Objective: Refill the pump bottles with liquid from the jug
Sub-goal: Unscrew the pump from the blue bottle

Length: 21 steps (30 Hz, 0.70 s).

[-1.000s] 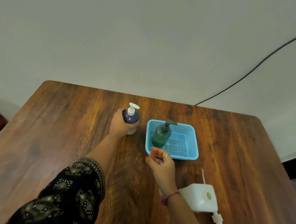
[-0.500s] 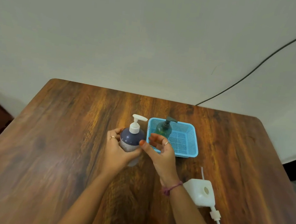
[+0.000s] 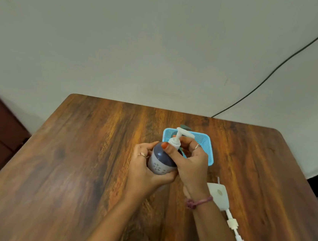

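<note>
- Above the tabletop (image 3: 75,170) middle, left hand (image 3: 143,174) cups purple pump bottle (image 3: 160,162), fingers curled round its body.
- Right hand (image 3: 191,162) pinches white pump collar (image 3: 174,142), wrist bent.
- Blue basket (image 3: 207,144) behind; green bottle probably hidden.
- Jug (image 3: 219,197) near right edge.

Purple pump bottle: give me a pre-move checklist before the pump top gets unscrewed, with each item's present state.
1. Left hand grips the purple pump bottle body: ok.
2. Right hand fingers curled round the pump collar: ok.
3. Pump already loosened: cannot tell.
4. White jug within reach, beside the right wrist: ok.
5. Jug opening uncapped, its loose pump lying on the table: ok.
6. Blue basket right behind the hands, may crowd the move: not ok.
</note>
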Available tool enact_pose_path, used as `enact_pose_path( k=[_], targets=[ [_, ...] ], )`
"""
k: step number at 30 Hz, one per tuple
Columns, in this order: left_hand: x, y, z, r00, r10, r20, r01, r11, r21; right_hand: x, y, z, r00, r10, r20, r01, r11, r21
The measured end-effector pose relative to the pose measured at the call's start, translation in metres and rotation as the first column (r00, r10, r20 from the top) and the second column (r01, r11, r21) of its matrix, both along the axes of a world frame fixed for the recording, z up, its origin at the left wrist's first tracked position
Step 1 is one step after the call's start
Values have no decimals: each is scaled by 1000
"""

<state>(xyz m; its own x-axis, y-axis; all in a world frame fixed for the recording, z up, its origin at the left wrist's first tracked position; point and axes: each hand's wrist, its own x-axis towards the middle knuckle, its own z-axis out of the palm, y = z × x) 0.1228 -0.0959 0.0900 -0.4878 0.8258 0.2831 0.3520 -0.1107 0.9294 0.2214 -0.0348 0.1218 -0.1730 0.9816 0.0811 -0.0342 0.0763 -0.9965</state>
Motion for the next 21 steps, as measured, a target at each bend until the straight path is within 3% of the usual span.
enact_pose_path(
  k=[5, 10, 14, 17, 21],
  targets=[
    [6, -9, 10, 995, -38, 89, 40, 999, -16, 10, -7, 13, 996, 39, 76, -43, 998, 53],
    [4, -18, 20, 965, -135, 223, 151, 987, -56, 20, -10, 31, 978, 206, -15, -205, 978, 36],
    [8, -22, 26, 966, -121, 227, 135, 990, -49, 32, -9, 44, 933, 357, -38, -357, 934, 1],
    [13, -24, 29, 979, -65, 193, 77, 996, -53, 33, -15, 45, 950, 312, 31, -312, 950, -13],
    [17, -28, 29, 984, -57, 169, 66, 996, -52, 24, -32, 40, 986, 28, 162, -59, 981, 186]
  ],
)
